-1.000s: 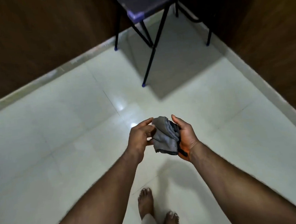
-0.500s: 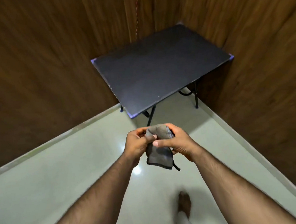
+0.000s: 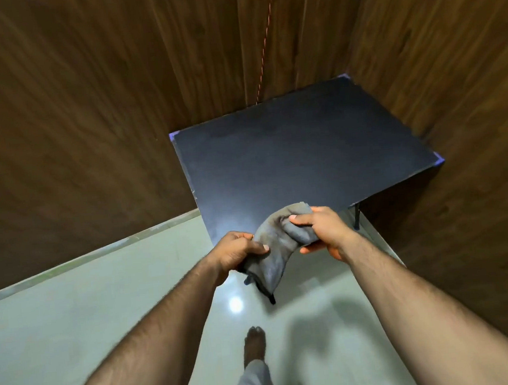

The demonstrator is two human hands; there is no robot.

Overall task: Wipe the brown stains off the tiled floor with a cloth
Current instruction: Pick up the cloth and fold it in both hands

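Evidently readying it for wiping, the person's left hand [image 3: 239, 251] and right hand [image 3: 321, 232] were each closed on the grey cloth [image 3: 278, 249], stretched between them above the pale tiled floor [image 3: 86, 301], the black table [image 3: 301, 153] at twelve o'clock.

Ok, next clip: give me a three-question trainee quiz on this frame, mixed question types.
1. True or false: the grey cloth is already pressed flat on the tiled floor.
2. Multiple choice: which hands have a grip on the cloth? A) only the left hand B) only the right hand C) both hands
3. Short answer: what piece of furniture stands in the corner just beyond the hands?

Key
1. False: it is held up in the air, one end hanging down.
2. C
3. A dark table against the wood-panelled walls.
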